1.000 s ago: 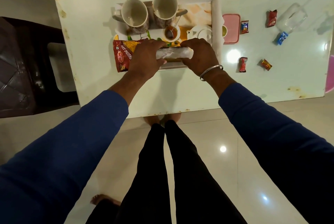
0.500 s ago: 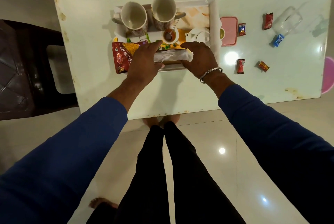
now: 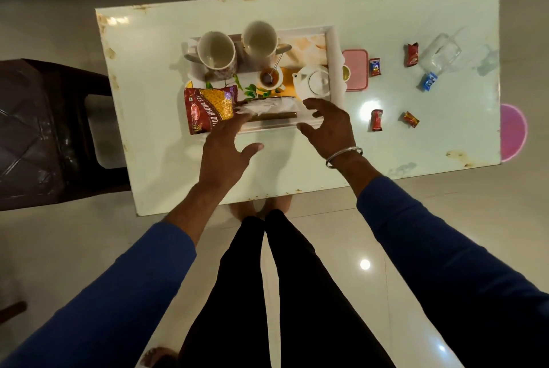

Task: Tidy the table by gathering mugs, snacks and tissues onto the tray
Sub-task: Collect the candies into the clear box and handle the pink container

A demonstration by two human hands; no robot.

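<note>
White tray (image 3: 335,70) at upper centre of the frame, on the pale desk (image 3: 166,141), already loaded: two mugs (image 3: 216,51) side by side at its far left, a red and yellow snack packet (image 3: 209,107) overhanging the near left corner, a tissue pack (image 3: 267,107) lying along the near edge. Also on the tray a small cup with a spoon (image 3: 269,77) and a white teapot (image 3: 315,82). Left to gather, judging by the layout: five small wrapped sweets at the right of the frame, one (image 3: 375,67) just beside a pink lidded box (image 3: 355,70), a red one (image 3: 412,54) and a blue one (image 3: 427,81) near a clear plastic bottle (image 3: 442,52), two more (image 3: 376,120) (image 3: 411,119) nearer the front edge. So mostly done, sweets outstanding. Left hand (image 3: 224,150) spread, fingers straight, holding nothing, fingertips at the packet's near edge, contact hard to confirm. Right hand (image 3: 328,126) released too, fingers loosely parted above the tray's near right corner, empty, bangle (image 3: 344,155) at the wrist.
</note>
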